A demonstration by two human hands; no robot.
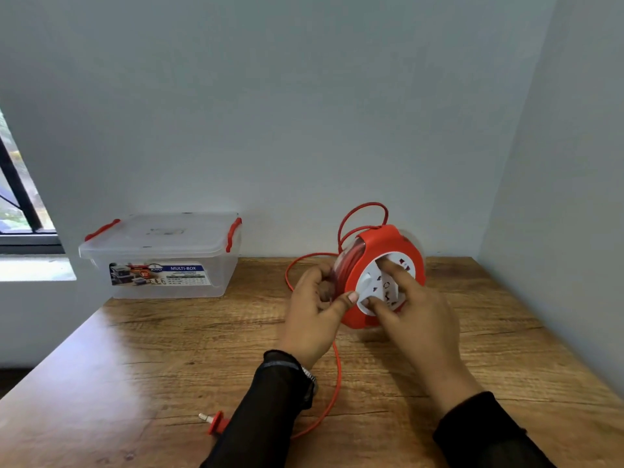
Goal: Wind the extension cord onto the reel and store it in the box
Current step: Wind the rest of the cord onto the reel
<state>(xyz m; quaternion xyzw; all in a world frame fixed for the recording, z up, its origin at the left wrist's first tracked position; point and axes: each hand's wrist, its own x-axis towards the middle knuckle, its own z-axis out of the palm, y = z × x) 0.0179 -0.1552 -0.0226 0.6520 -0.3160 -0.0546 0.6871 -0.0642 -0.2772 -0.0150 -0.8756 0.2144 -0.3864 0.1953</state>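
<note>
A red cord reel (380, 244) with a white socket face stands upright on the wooden table (169, 359) near the back right. My left hand (317, 312) grips the reel's left edge, thumb on the front rim. My right hand (415, 312) presses its fingers on the white socket disc (373, 282). The red cord (336, 383) loops above and left of the reel, then trails down the table to a red plug (214, 422) near the front edge. A clear plastic box (162, 255) with a closed lid and red latches sits at the back left.
Pale walls close the table at the back and on the right. A window (17, 197) with a sill is at the far left. The table's left edge runs diagonally toward me.
</note>
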